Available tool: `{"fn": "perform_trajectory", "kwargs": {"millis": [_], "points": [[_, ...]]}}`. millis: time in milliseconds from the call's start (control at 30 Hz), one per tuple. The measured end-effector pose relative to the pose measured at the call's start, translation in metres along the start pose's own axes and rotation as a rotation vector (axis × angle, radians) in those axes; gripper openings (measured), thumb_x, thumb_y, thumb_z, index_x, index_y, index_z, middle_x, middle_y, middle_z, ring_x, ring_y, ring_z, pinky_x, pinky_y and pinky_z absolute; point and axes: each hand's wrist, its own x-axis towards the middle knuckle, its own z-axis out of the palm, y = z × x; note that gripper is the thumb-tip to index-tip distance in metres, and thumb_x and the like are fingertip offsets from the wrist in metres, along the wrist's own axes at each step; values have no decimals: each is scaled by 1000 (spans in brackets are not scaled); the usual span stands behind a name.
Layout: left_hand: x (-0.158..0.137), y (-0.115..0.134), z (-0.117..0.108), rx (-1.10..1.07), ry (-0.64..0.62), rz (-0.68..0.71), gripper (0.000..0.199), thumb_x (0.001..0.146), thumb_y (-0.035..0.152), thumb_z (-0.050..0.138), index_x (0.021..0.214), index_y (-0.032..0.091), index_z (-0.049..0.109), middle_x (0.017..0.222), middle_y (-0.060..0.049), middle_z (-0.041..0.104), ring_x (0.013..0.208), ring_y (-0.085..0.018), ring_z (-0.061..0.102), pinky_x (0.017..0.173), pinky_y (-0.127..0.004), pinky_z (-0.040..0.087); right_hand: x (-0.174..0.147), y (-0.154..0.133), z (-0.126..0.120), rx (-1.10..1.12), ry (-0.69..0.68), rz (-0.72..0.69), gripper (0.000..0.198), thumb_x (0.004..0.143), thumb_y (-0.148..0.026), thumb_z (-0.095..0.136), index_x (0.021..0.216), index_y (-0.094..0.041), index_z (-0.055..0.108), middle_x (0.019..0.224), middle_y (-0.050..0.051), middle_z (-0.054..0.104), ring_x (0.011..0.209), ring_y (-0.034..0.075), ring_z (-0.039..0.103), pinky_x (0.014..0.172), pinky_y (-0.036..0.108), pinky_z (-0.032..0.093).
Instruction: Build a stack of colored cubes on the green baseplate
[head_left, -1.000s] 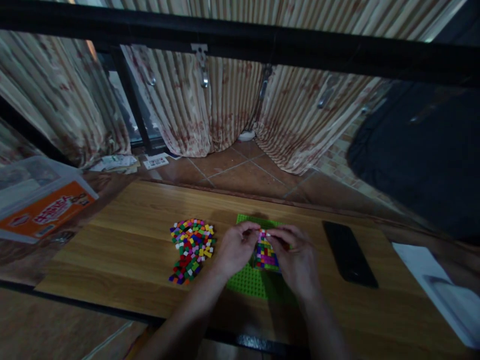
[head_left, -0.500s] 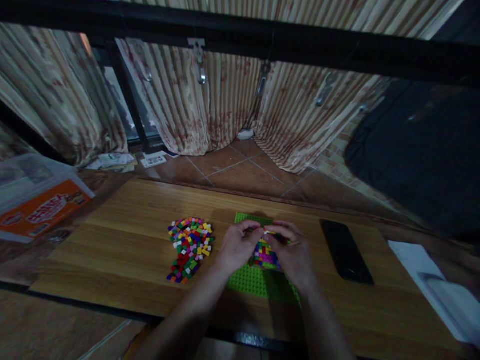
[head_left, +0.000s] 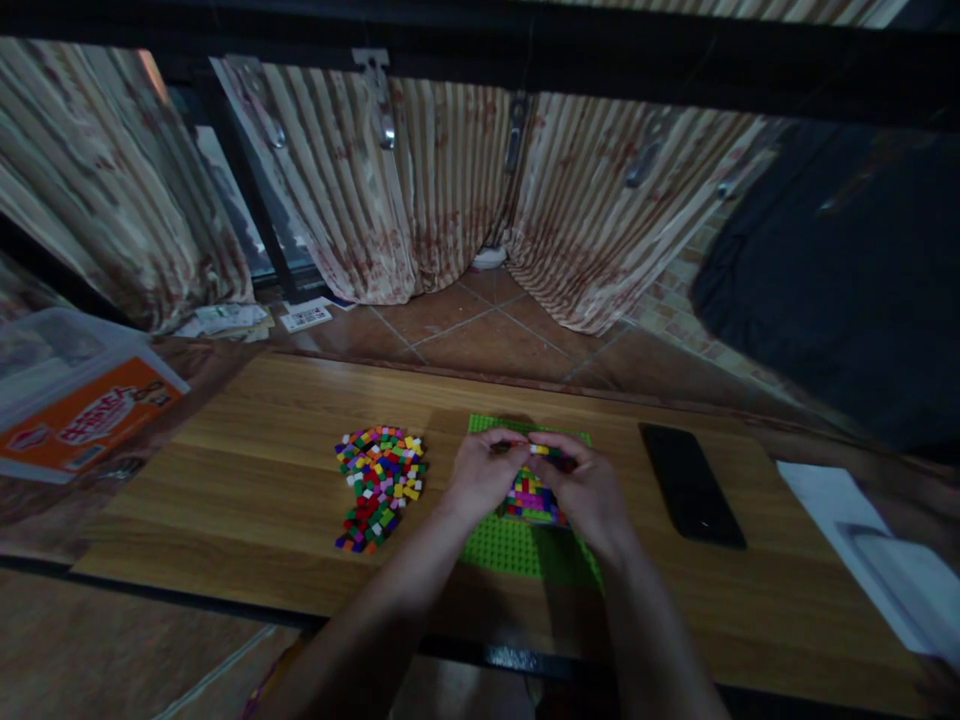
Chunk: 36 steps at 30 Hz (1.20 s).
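Note:
A green studded baseplate [head_left: 510,550] lies on the wooden table, and a multicoloured block of toy building bricks [head_left: 531,498] stands on it. Both my hands meet over the far part of this block. My left hand [head_left: 484,472] is closed, its thumb and fingers pinching small bricks at the top edge. From the other side, my right hand [head_left: 585,480] is closed the same way, with white and yellow bricks [head_left: 538,450] showing between the fingertips. My fingers hide much of the upper rows. Left of the baseplate lies a loose pile of small coloured bricks [head_left: 381,480].
A black phone [head_left: 691,484] lies on the table [head_left: 247,480] to the right. White paper [head_left: 840,530] is at the right edge. A clear plastic box with an orange label [head_left: 90,415] stands at the left. Striped curtains [head_left: 450,190] hang beyond the table.
The view has tilted slightly, so the scene sits a little higher. My fingertips have shifted slightly along the top of the brick block; both hands stay closed there.

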Motion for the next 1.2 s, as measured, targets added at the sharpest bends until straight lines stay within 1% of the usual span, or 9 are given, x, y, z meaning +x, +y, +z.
{"fn": "perform_trajectory", "kwargs": {"millis": [100, 167, 367, 467, 600, 733, 933, 1067, 1200], "points": [[-1, 2, 2, -15, 31, -21, 14, 71, 22, 62, 77, 17, 73, 73, -2, 72, 69, -15, 63, 67, -25, 49, -1, -2, -2, 37, 2, 48, 32, 70, -37, 69, 97, -21, 75, 82, 3, 72, 74, 18, 64, 69, 32, 50], [-2, 1, 3, -38, 46, -36, 15, 71, 24, 63, 78, 17, 73, 72, -2, 71, 66, -15, 63, 65, -25, 49, 0, -2, -2, 79, 14, 62, 32, 70, -38, 68, 96, -21, 75, 82, 4, 73, 74, 19, 64, 67, 32, 50], [-3, -4, 4, -113, 38, -41, 15, 71, 28, 65, 77, 16, 72, 67, 0, 68, 59, -13, 59, 59, -23, 47, 2, 1, 0, 109, 26, 63, 31, 72, -39, 67, 94, -20, 75, 88, 5, 74, 79, 20, 65, 73, 34, 50], [-4, -3, 3, -149, 15, -36, 17, 72, 30, 66, 79, 16, 72, 70, -1, 69, 62, -13, 59, 60, -23, 48, 3, 3, 0, 123, 40, 67, 30, 72, -39, 67, 93, -20, 75, 90, 5, 74, 81, 20, 66, 76, 34, 49], [-6, 0, 2, -190, 17, -34, 20, 76, 33, 63, 77, 15, 72, 71, -1, 70, 68, -13, 61, 65, -23, 48, 4, 6, 0, 189, 54, 116, 34, 71, -43, 67, 93, -19, 75, 88, 5, 75, 79, 20, 66, 74, 34, 50], [-2, -4, 5, -125, 10, -24, 25, 77, 37, 62, 76, 15, 72, 68, -1, 68, 63, -13, 59, 59, -22, 46, 6, 10, 1, 199, 89, 129, 34, 69, -46, 68, 88, -19, 76, 88, 5, 76, 81, 22, 67, 76, 36, 51], [3, -14, 8, -21, 36, 41, 25, 77, 36, 61, 82, 16, 74, 73, -2, 71, 65, -14, 61, 60, -22, 47, 7, 8, 5, 261, 138, 183, 31, 64, -44, 72, 81, -19, 76, 80, 5, 75, 73, 21, 67, 69, 34, 51], [1, -12, 8, -5, 43, 58, 25, 78, 35, 60, 82, 15, 74, 71, -1, 70, 61, -13, 59, 58, -22, 45, 7, 7, 7, 310, 158, 193, 29, 62, -42, 74, 79, -19, 76, 77, 4, 75, 71, 20, 66, 69, 34, 51], [-1, -7, 7, -14, 24, 46, 25, 78, 34, 59, 82, 15, 75, 69, -1, 69, 61, -13, 58, 58, -22, 44, 6, 10, 8, 291, 142, 175, 29, 66, -43, 72, 82, -19, 75, 80, 4, 75, 74, 21, 67, 70, 34, 51]]}}
